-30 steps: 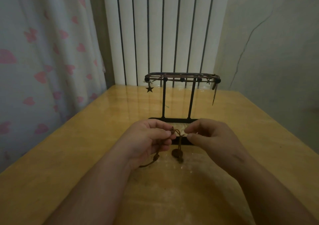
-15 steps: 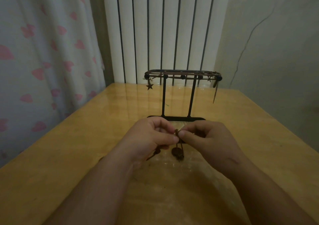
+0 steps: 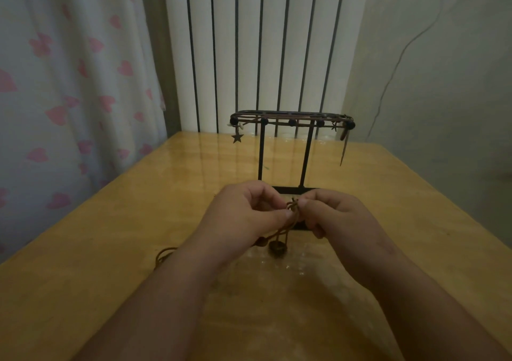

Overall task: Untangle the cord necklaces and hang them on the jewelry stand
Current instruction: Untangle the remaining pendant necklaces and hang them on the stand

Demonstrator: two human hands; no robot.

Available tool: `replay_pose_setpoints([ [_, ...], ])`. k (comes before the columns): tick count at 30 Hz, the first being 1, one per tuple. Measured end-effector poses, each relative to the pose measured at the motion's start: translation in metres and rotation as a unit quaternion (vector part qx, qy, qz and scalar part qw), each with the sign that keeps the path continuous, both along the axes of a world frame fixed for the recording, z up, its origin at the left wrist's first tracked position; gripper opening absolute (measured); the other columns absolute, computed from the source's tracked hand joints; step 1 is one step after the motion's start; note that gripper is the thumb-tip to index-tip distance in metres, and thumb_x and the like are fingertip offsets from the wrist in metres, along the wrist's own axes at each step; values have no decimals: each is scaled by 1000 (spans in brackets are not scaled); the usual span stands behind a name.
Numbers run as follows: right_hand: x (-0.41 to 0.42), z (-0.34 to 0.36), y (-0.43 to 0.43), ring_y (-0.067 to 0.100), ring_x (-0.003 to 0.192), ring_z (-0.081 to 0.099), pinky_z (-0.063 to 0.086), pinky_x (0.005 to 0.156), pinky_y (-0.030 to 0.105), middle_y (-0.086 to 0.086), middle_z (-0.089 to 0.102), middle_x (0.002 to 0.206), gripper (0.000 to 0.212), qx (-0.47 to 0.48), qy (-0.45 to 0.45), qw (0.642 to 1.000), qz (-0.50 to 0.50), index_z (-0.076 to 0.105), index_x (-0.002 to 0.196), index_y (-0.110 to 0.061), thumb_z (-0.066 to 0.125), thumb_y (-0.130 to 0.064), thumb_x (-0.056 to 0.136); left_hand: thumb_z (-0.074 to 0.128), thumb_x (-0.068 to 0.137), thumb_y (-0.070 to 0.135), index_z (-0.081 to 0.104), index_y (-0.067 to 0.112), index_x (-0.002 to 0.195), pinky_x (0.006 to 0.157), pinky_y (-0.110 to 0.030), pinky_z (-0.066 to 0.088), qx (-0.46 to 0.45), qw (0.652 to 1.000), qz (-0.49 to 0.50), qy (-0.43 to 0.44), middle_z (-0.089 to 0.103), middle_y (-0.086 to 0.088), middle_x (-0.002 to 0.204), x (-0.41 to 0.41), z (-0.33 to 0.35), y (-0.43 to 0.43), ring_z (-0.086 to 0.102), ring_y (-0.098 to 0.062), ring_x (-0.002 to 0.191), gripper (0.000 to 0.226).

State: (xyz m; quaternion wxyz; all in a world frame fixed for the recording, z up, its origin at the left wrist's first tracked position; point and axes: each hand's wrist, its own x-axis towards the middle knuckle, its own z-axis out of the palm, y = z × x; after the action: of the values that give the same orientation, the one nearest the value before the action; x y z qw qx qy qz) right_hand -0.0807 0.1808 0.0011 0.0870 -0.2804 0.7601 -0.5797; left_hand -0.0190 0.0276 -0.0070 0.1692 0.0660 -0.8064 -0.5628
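A brown cord necklace [image 3: 291,216] is knotted between my two hands, just above the table. My left hand [image 3: 245,213] pinches the cord at the knot, and my right hand [image 3: 336,216] pinches it from the other side. A dark pendant [image 3: 277,247] and a bead hang below on the cord; a loop of cord [image 3: 163,254] trails out to the left of my left forearm. Behind my hands stands the black jewelry stand [image 3: 288,150], its top bars holding cord necklaces with beads and a star charm [image 3: 237,137].
The wooden table [image 3: 110,249] has its left edge next to a curtain with pink hearts [image 3: 69,97]. A white ribbed radiator [image 3: 263,50] stands behind the table's far edge. A wall with a thin cable rises on the right.
My hands have drawn closer together and lifted the knot a little. A loop of cord now shows on the table left of my left forearm.
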Motion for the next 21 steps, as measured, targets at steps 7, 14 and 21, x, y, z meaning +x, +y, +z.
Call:
replay_pose_setpoints([
  [7,-2,-2,1,-9,52,55,42,52,6,-15,61,54,18,-25,1,1000,4,67,81,-10,58,-20,93,77,81,20,71,26,78,54,-18,53,-64,996,18,53,72,4,72,2,0,6,68,-9,65,9],
  [14,-1,-2,2,-2,63,64,45,56,7,-4,69,69,9,-31,12,999,18,70,84,-8,62,-11,88,77,81,20,68,28,74,51,-14,48,-94,993,24,63,67,15,65,1,-2,6,62,-1,59,14],
  [21,0,-3,-1,11,77,69,59,76,37,-2,72,79,18,38,88,995,-27,68,82,-24,56,-35,74,73,83,9,72,26,76,59,-27,58,-75,994,2,77,70,4,70,-1,-4,2,67,-10,66,18],
])
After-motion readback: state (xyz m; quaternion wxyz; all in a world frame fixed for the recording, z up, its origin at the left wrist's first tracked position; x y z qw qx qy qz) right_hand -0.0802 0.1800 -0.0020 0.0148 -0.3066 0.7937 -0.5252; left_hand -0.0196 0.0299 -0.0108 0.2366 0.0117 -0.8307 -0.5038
